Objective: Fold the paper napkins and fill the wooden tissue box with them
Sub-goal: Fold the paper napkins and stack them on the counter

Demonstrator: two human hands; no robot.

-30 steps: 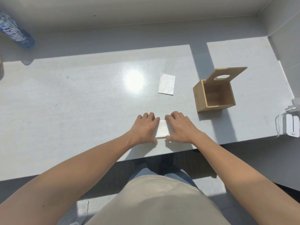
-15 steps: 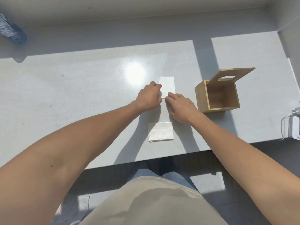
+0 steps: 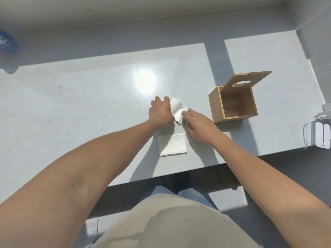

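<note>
A folded white napkin [image 3: 172, 144] lies flat on the pale grey table [image 3: 89, 104], close to its near edge. Just beyond it, a second white napkin [image 3: 177, 109] is lifted and crumpled between my two hands. My left hand [image 3: 161, 113] grips its left side and my right hand [image 3: 198, 125] pinches its right edge. The wooden tissue box [image 3: 234, 104] stands to the right of my hands, its lid with an oval slot [image 3: 241, 83] tilted open and the inside empty.
A white device with a cable [image 3: 320, 135] sits at the table's right edge. A blue bottle [image 3: 8, 43] lies at the far left. Walls bound the table at the back and right. A bright glare spot shines mid-table.
Both hands left the folded napkin near the table edge, reached forward to the second napkin and picked it up off the table; it is now crumpled between them.
</note>
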